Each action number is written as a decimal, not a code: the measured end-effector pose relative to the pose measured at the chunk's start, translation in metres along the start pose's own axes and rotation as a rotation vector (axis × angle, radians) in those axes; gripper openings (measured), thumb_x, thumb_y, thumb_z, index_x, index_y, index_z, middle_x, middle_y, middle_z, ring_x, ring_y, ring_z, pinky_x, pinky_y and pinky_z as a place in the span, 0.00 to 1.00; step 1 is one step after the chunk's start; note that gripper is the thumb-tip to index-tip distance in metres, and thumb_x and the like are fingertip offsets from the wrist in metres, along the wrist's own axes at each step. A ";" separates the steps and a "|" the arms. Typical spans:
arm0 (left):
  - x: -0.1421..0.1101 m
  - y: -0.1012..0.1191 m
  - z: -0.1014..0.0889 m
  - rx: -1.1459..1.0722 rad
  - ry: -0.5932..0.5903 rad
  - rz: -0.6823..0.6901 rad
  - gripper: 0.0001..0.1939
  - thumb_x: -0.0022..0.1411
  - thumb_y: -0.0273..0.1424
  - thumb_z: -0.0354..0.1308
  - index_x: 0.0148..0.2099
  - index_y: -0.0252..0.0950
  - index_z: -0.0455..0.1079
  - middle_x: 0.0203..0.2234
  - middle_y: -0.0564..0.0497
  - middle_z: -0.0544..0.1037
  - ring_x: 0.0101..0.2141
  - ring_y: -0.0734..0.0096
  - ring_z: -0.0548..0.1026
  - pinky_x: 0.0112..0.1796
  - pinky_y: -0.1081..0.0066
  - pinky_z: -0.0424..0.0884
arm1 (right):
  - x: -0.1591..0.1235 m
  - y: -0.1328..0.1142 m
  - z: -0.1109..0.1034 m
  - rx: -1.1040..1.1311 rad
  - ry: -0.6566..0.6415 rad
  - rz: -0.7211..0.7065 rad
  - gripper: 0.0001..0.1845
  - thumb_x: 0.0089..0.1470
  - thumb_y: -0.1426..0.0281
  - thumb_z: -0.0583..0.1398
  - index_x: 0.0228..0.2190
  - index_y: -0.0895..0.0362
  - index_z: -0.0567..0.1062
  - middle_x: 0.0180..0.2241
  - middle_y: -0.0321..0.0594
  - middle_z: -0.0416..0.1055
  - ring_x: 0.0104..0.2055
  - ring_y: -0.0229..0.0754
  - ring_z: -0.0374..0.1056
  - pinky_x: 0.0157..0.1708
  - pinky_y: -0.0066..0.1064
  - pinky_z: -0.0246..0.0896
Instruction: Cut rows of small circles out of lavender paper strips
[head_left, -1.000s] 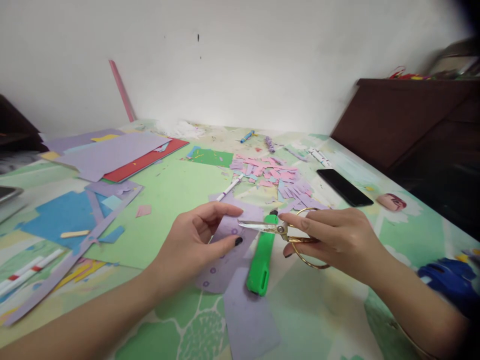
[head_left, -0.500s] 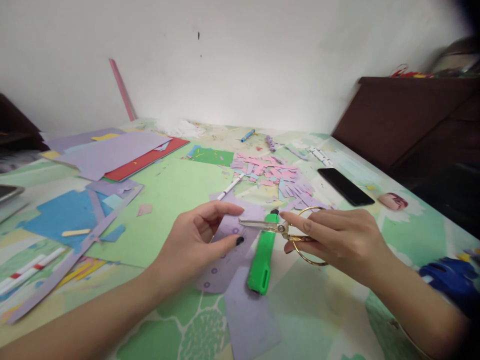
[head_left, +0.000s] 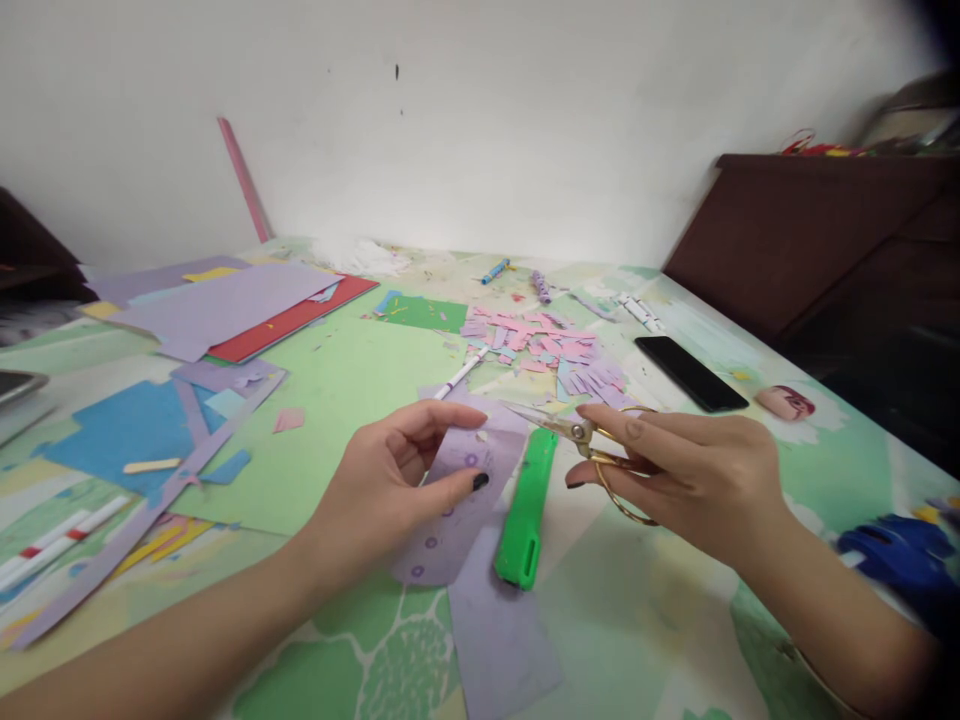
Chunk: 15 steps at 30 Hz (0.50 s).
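Scissors [head_left: 579, 434] have drawn back since the earlier frame: in the head view their blade tips have swung up and away from the left fingertips, and the right hand [head_left: 705, 480] has shifted slightly outward with them. The left hand [head_left: 375, 475] has barely moved.

The right hand grips the scissors by their gold loops, blades pointing across toward the left, probably so the tips can reach fine spots. The left hand is open over the ring-marked purple paper [head_left: 469, 515], thumb and forefinger parted; they seem to steady it, though whether they pinch it cannot be told. That paper lies in the middle, near the person, between the left fingers and a green utility knife [head_left: 526, 500]. The knife also lies across a plain purple piece [head_left: 502, 655], perhaps simply set down within reach.

A white marker [head_left: 465, 372] lies just beyond the left hand, by a large light green sheet [head_left: 345, 400]. Pink and purple clippings [head_left: 534, 340] are heaped farther off, beside a black phone [head_left: 690, 374]. A floral cover dresses the counter [head_left: 645, 630], which meets a scuffed white wall [head_left: 525, 130]; a dark brown cabinet [head_left: 810, 220] stands to the right.
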<state>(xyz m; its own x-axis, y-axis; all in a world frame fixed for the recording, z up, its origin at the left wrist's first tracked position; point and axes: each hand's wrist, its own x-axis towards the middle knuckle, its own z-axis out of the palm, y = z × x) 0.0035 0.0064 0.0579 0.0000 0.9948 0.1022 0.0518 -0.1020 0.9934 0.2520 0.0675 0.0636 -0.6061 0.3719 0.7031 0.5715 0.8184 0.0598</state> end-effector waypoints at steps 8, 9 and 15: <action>-0.001 -0.005 0.000 0.014 0.013 0.075 0.16 0.51 0.25 0.65 0.44 0.38 0.71 0.40 0.51 0.76 0.43 0.70 0.75 0.39 0.75 0.73 | 0.003 -0.007 0.003 0.071 -0.127 0.048 0.17 0.52 0.56 0.63 0.39 0.54 0.78 0.19 0.35 0.70 0.19 0.34 0.61 0.21 0.28 0.53; -0.001 -0.005 -0.001 0.020 0.016 0.085 0.16 0.52 0.25 0.65 0.44 0.38 0.71 0.40 0.51 0.76 0.43 0.70 0.74 0.40 0.75 0.73 | 0.003 -0.008 0.004 0.065 -0.118 0.046 0.17 0.52 0.56 0.63 0.38 0.55 0.78 0.19 0.35 0.70 0.19 0.34 0.61 0.21 0.28 0.53; 0.001 -0.005 -0.003 0.045 0.025 0.042 0.17 0.53 0.27 0.64 0.46 0.41 0.70 0.38 0.52 0.76 0.36 0.72 0.74 0.31 0.77 0.73 | 0.004 0.007 0.011 -0.148 -0.137 0.368 0.18 0.50 0.54 0.63 0.34 0.56 0.78 0.15 0.35 0.66 0.16 0.36 0.59 0.18 0.28 0.48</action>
<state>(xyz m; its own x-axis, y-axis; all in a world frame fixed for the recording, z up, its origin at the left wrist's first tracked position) -0.0001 0.0081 0.0535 -0.0222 0.9891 0.1458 0.0975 -0.1430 0.9849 0.2480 0.0794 0.0592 -0.4088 0.6906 0.5966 0.8309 0.5521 -0.0698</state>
